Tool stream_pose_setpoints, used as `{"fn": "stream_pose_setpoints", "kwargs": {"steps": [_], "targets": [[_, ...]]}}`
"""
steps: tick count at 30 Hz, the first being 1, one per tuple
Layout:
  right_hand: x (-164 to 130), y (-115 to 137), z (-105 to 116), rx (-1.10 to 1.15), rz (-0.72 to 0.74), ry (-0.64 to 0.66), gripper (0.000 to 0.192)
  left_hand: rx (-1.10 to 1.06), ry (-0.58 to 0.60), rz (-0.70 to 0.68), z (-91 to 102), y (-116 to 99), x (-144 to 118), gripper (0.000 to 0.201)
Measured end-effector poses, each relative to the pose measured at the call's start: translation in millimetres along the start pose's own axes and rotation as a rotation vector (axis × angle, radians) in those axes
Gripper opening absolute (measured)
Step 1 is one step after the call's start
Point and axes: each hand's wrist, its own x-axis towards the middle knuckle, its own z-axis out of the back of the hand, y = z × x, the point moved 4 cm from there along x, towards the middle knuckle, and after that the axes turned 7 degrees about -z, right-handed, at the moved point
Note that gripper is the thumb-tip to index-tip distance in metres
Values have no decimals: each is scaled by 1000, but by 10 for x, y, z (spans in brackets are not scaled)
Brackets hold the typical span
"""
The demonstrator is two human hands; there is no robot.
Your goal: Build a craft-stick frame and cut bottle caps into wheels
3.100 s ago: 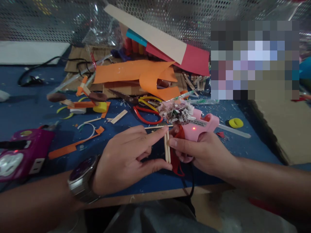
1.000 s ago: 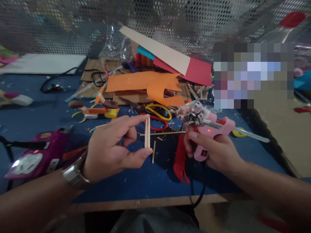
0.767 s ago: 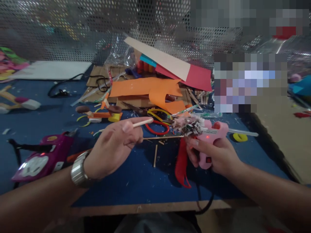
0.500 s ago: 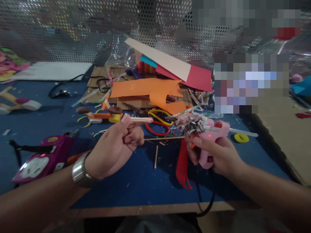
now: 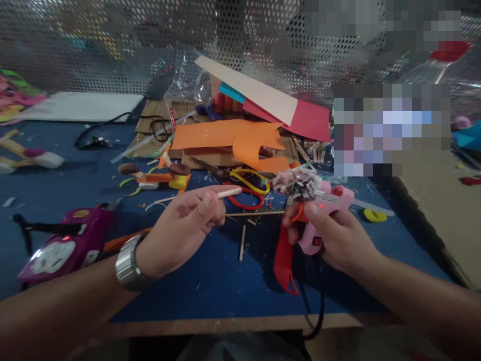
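Left hand (image 5: 180, 230) pinched shut on pale, thin sticks (image 5: 228, 192), tips poking out level toward the glue gun (image 5: 319, 215). Right hand (image 5: 338, 240) wrapped tight round that pink gun, red light glowing, nozzle crusted with scraps, above the blue table (image 5: 225, 286).

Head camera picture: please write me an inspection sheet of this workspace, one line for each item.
Surface: blue table, with scraps and bits of wood lying on it.
Job's things: thin wooden sticks in the left hand; pink glue gun in the right hand, its red light on.
Clutter: orange paper, red paper, scissors, yellow tape roll, purple device, loose stick.
Grippers: both hands closed, fingers around what they hold.
Cables: black cord hangs from the glue gun over the table edge; another black cable at the back left.
Surroundings: perforated metal screen behind the table.
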Motion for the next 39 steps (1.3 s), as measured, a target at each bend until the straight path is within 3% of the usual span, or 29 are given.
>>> {"fn": "stream_pose_setpoints", "kwargs": {"steps": [4, 8, 11, 20, 25, 31, 35, 39], "targets": [[5, -15, -22, 89, -4, 20, 42, 253, 38, 32, 43, 14, -38, 77], [-8, -27, -74, 114, -51, 96, 42, 405, 107, 66, 13, -28, -14, 79], [-26, -36, -93, 115, -67, 126, 42, 445, 128, 90, -16, -35, 4, 76], [-46, -33, -99, 85, -176, 49, 43, 449, 96, 67, -72, -17, -12, 72], [-67, -37, -139, 72, -173, 55, 41, 704, 74, -167, -122, -130, -79, 64], [-120, -81, -215, 7, -204, 24, 47, 924, 189, -515, -319, -256, -205, 64], [-134, -100, -243, 18, -202, -8, 47, 991, 267, -648, -410, -214, -261, 63], [-131, -113, -255, 24, -172, 17, 34, 1030, 322, -735, -446, -133, -308, 58]]}}
